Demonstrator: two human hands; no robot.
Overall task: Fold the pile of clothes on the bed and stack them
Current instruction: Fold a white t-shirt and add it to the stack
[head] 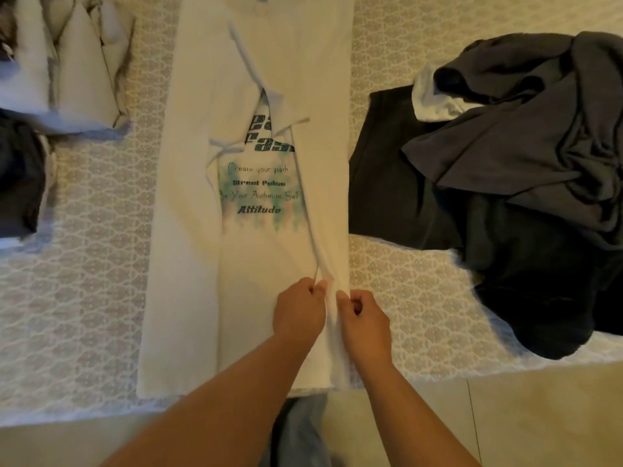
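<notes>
Lying on a patterned bedcover (84, 298), a white shirt (256, 79) takes the middle of the bed, and everything else is placed around it. To the left of the shirt, near its far end, sits a folded white stack (67, 62), and a folded dark piece (20, 176) lies just nearer than that stack. To the right of the shirt there is a pile of dark clothes (522, 163), loose and crumpled, with a bit of white cloth (435, 102) showing inside it; its edge comes just beside the shirt, and I cannot tell if they touch. Nothing covers the shirt except the two hands. The shirt is folded into a long strip with both sides turned inward, its long axis running away from the person, and the green print (261, 190) shows in the gap between the folds. The left hand (298, 315) pinches the edge of the right fold near the shirt's near end, fingers curled on the cloth. The right hand (364, 321) grips the same fold just beside it, also closed on the fabric.
</notes>
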